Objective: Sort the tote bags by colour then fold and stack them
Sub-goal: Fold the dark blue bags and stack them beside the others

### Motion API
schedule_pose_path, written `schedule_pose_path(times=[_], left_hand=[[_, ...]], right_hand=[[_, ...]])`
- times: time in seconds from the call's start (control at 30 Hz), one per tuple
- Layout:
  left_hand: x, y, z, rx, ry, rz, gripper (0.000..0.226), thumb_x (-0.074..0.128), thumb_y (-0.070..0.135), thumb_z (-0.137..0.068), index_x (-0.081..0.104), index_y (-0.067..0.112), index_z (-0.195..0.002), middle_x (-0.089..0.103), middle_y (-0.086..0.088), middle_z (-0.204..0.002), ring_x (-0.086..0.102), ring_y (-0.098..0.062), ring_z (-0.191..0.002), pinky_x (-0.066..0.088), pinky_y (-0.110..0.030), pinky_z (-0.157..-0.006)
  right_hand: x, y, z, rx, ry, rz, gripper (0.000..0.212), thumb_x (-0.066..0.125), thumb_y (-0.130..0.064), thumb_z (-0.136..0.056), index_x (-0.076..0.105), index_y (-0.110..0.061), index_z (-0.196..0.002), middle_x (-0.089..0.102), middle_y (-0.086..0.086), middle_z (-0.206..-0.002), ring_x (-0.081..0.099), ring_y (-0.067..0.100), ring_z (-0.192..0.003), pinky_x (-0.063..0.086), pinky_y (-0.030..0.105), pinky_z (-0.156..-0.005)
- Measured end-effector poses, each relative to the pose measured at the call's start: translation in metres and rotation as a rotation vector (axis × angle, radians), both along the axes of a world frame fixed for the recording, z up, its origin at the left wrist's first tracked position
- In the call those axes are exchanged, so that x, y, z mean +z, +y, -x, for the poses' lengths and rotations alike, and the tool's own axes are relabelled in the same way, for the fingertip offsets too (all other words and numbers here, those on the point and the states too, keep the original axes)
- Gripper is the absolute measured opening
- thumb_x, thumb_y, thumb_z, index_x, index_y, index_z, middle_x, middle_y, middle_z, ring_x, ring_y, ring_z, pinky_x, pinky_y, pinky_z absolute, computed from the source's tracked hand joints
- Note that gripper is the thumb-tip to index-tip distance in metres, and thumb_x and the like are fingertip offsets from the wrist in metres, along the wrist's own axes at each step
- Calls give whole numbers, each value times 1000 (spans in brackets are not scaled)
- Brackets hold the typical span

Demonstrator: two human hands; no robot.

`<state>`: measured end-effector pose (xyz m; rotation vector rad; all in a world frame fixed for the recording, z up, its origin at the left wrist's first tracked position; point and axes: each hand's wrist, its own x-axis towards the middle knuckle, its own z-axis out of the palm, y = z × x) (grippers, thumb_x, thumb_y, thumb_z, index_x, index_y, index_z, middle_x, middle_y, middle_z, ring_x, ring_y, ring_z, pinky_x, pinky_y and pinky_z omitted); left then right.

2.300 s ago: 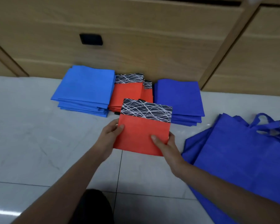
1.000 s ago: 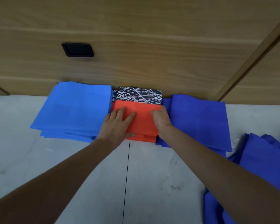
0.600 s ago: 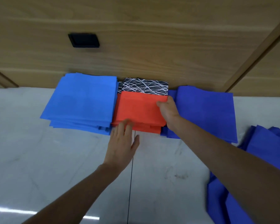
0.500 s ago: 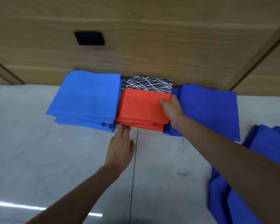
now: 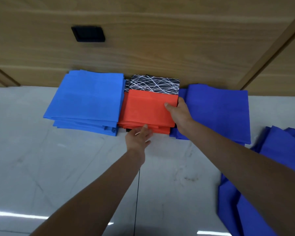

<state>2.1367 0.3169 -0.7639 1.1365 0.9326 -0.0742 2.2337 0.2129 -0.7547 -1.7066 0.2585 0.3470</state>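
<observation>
Unfolded dark blue bags (image 5: 279, 150) lie well right of the grip. The red stack (image 5: 146, 109) sits between the light blue stack (image 5: 87, 99) and the dark blue stack (image 5: 216, 109). The right hand (image 5: 179, 113) clasps its right edge, thumb on top, and the left hand (image 5: 138, 137) pushes its near edge with straight fingers. A hard shove could skew the layers.
</observation>
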Motion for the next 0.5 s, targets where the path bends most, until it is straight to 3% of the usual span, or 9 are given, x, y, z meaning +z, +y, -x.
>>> schedule_pose_path(times=[0.1, 0.23, 0.33, 0.5], left_hand=[[2, -5, -8, 88, 20, 100, 2, 59, 7, -90, 57, 7, -90, 67, -4, -86, 66, -16, -83, 52, -25, -69], [2, -6, -13, 103, 40, 127, 8, 53, 3, -93, 58, 6, -88, 66, -4, -87, 64, -16, -82, 52, -27, -70], [3, -7, -13, 54, 12, 53, 5, 56, 4, -91, 58, 7, -88, 65, -4, -85, 64, -12, -76, 51, -30, -82], [-1, -10, -8, -84, -24, -71, 16, 57, 2, -90, 55, 10, -77, 61, -4, -80, 62, -12, -72, 51, -29, -74]], right_hand=[[-2, 0, 1, 1, -16, -8, 42, 54, -15, -95, 39, -11, -134, 49, -4, -114, 50, 12, -101, 42, 26, -88], [-3, 1, 1, -3, -47, 3, 43, 54, -14, -95, 39, -11, -135, 50, -2, -118, 49, 11, -100, 41, 24, -86], [-4, 2, 0, -3, -59, 15, 44, 54, -13, -95, 39, -12, -136, 52, 1, -125, 49, 11, -102, 41, 24, -88], [-5, 4, 2, 0, -63, 14, 43, 53, -14, -95, 38, -14, -136, 51, -3, -120, 49, 10, -100, 40, 23, -87]])
